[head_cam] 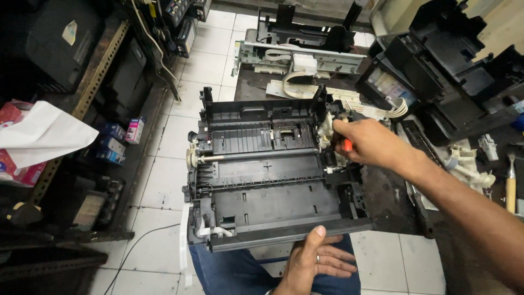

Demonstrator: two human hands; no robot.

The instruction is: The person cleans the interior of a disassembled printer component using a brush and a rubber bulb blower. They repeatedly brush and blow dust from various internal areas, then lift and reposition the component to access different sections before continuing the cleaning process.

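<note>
In the head view, the right hand (371,143) is curled tight around a tool with an orange handle (347,145), its tip hidden down among the white gears (327,131) at the right rear corner of the black printer chassis (267,175). The left hand (316,262) lies below the chassis front edge, thumb up against the front rail and fingers loosely spread, holding nothing; it only props the frame, which sits half on the person's lap and half on the dark bench (393,202) under the right wrist. Hazards, as I judge them: the chassis overhangs the bench, so a hard push from the tool could tip or slide it off toward the tiled floor (164,180). The tool could also slip from whatever it engages and gouge the plastic or the white ribbon cable (393,109) just beyond the right hand's knuckles. The thumb near the rail could be pinched if the frame shifts.
</note>
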